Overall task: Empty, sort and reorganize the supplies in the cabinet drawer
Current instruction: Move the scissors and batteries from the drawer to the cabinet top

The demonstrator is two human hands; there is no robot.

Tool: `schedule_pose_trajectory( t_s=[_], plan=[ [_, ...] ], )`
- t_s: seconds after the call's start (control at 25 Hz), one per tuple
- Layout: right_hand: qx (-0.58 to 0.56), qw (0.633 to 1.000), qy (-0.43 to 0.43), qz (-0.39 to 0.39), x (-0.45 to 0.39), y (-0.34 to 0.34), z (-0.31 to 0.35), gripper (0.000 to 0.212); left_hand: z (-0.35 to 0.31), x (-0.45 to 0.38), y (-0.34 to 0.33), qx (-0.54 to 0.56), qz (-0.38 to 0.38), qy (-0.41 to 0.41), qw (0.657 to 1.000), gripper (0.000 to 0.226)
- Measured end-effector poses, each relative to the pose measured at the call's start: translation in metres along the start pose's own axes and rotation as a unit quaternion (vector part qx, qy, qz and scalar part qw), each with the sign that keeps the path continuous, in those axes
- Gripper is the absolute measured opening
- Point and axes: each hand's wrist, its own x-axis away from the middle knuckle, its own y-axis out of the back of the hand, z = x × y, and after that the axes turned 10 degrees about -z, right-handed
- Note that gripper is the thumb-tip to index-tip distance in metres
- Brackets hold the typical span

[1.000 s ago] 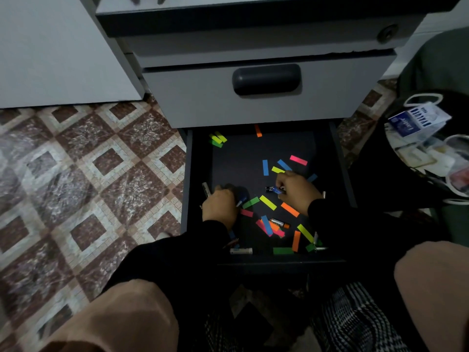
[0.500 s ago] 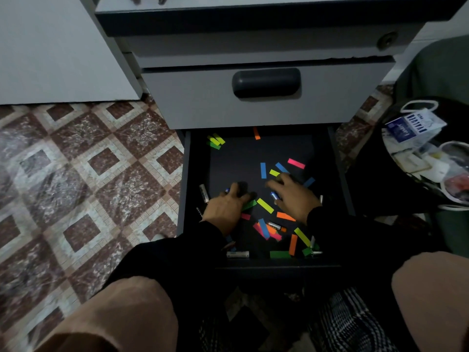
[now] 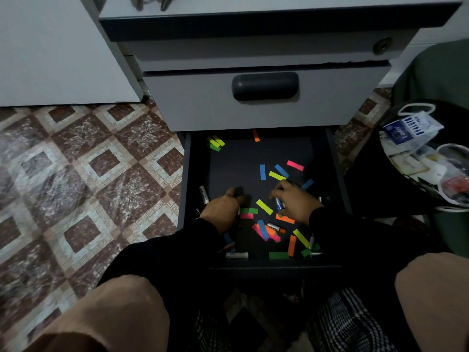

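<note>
Neon strips on black, as I see it from the headcam

My drawer [image 3: 330,158] is black inside, littered with paper strips [image 3: 264,206] in yellow, green, blue, pink and orange; one battery [image 3: 278,204] by my right hand [image 3: 295,203] is blue and silver. The cabinet [image 3: 203,102] front is pale grey with a dark handle [image 3: 265,85]. The floor [image 3: 88,174] shows maroon and cream diamond tiles. My sleeves [image 3: 177,252] are black, trousers [image 3: 114,318] tan.

Back half of the drawer floor [image 3: 243,161] is open for my hands. Near half's cluttered with paper strips [image 3: 264,206] and batteries [image 3: 203,194] (closed drawer front [image 3: 330,97] overhangs the rear).
</note>
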Motion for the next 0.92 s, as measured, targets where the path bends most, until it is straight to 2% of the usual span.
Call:
schedule_pose_trajectory(
  t_s=[0.2, 0.52, 0.76, 0.92],
  plan=[
    [0.020, 0.999, 0.025, -0.004, 0.000, 0.000, -0.002, 0.048, 0.002, 0.001, 0.000, 0.020, -0.019, 0.009, 1.000, 0.048],
    [0.003, 1.000, 0.002, -0.026, 0.006, 0.006, 0.003, 0.046, 0.003, 0.004, 0.002, 0.038, -0.024, 0.022, 0.999, 0.051],
    [-0.053, 0.994, 0.004, -0.098, 0.025, 0.050, 0.027, 0.046, -0.005, 0.026, 0.045, 0.062, -0.093, 0.004, 0.994, 0.060],
    [-0.057, 0.989, 0.030, -0.131, 0.041, 0.101, 0.049, 0.045, -0.011, 0.054, 0.092, 0.052, -0.145, -0.016, 0.988, 0.049]
  ],
)
